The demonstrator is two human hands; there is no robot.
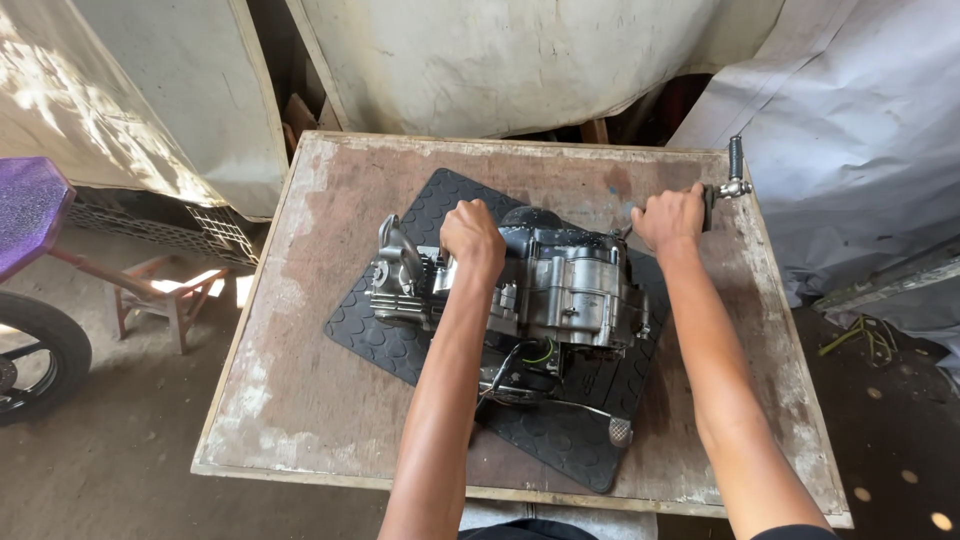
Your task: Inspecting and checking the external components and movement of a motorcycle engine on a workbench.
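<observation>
- Okay, motorcycle engine (560,290): grey cast metal, ribbed and bolted, dull greasy sheen, blocky with a finned cylinder end; it sits under the left fingers, on the mat.
- Rubber mat (560,440): black, round-stud texture, roughly square, laid skewed on the table beneath the engine.
- Table (300,400): worn wooden board, brown with scuffed whitish patches and chipped edges.
- Left hand (472,238): arm stretched forward, fingers curled down tight on the engine's top; what exactly they grip is hidden by the knuckles.
- Right hand (670,218): arm extended, wrist straight, fist closed round the kick lever (728,180), a metal crank with a dark ribbed grip poking up just past the fingertips.
- Thin metal pedal rod (590,415) with a small textured tip runs out from the engine's near side, well below both hands.
- Black and green wires (530,360) loop out under the engine.
- No labels readable; pale tarps (500,60) hang beyond the fingers, purple stool (25,205) and tyre (40,350) far left.
</observation>
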